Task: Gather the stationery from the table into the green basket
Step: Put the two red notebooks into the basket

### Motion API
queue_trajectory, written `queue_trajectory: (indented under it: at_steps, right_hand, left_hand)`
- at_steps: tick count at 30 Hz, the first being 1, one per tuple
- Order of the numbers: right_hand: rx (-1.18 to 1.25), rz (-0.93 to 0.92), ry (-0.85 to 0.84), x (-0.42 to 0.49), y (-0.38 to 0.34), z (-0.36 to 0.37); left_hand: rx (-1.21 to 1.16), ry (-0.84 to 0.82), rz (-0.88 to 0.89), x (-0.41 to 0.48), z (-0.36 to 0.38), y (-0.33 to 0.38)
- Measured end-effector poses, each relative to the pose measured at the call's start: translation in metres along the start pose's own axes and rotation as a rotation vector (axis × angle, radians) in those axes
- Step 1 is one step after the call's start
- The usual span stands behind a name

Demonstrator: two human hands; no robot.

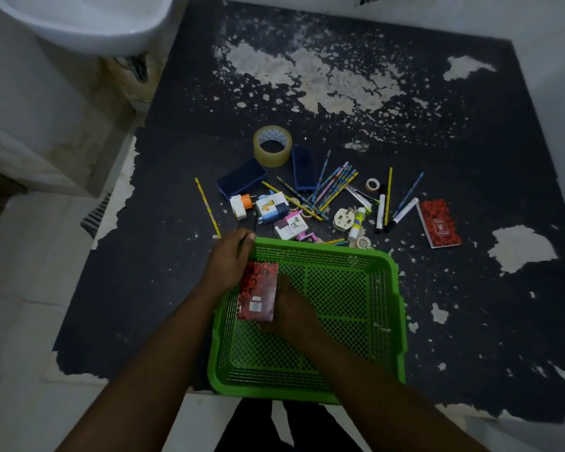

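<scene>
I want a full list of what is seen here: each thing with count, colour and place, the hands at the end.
basket: one, green, near table edge
notebook: two, red; one in basket, one on table, right
pencils: many, mixed colours, scattered mid-table
markers: two, white, right of pencils
big tape roll: one, clear, behind the pile
small tape rolls: at least two, pale, among the pile
boxes: two, dark blue, beside big tape roll
plugs: two, white, one partly orange
glue bottle: one, white, beside a plug
small cartons: two, white, behind basket
table: one, black, peeling
sink: one, white, top left
left hand: at basket's far-left corner
right hand: holds notebook in basket
</scene>
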State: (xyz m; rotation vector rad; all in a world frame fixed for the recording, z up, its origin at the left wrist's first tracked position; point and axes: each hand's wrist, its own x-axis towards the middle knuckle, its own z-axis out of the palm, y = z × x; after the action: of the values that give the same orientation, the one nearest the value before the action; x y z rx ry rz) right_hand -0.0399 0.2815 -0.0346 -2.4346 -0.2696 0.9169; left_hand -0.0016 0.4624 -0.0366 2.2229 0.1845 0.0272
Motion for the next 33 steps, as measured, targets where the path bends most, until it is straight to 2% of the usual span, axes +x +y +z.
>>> queue_trajectory:
  at_steps: [3, 7, 10, 12, 15, 19, 21, 23, 27, 30, 33]
  right_hand:
    - [-0.095, -0.013, 0.072, 0.002, 0.005, 0.007]
    - [-0.082, -0.038, 0.056, 0.004, 0.004, 0.002]
    - [0.023, -0.159, 0.08, 0.001, 0.003, -0.022]
    - [0.064, -0.253, 0.229, -0.003, 0.01, -0.045]
    - [0.119, -0.225, 0.514, -0.005, 0.037, -0.09]
    - [0.292, -0.016, 0.837, 0.001, 0.098, -0.147]
    - [0.371, 0.106, 0.944, 0.006, 0.13, -0.166]
    - [0.398, 0.248, 0.943, 0.013, 0.166, -0.18]
    - [0.285, 0.359, 0.878, 0.027, 0.218, -0.2]
    - [0.172, 0.502, 0.831, 0.035, 0.23, -0.214]
    - [0.175, 0.519, 0.775, 0.043, 0.236, -0.225]
  left_hand:
    - [0.041, 0.022, 0.025, 0.001, 0.001, -0.001]
    - [0.167, -0.01, 0.023, 0.001, -0.003, 0.005]
    - [0.413, -0.005, 0.025, 0.003, -0.008, 0.019]
    - [0.507, 0.059, 0.034, 0.008, -0.006, 0.035]
    - [0.498, 0.024, 0.154, 0.017, 0.019, 0.065]
    - [0.476, -0.157, 0.37, 0.027, 0.077, 0.107]
    - [0.504, -0.226, 0.465, 0.031, 0.104, 0.126]
    - [0.521, -0.276, 0.512, 0.037, 0.128, 0.14]
    - [0.546, -0.299, 0.514, 0.044, 0.149, 0.146]
    - [0.523, -0.289, 0.532, 0.046, 0.15, 0.142]
    - [0.453, -0.337, 0.535, 0.045, 0.149, 0.138]
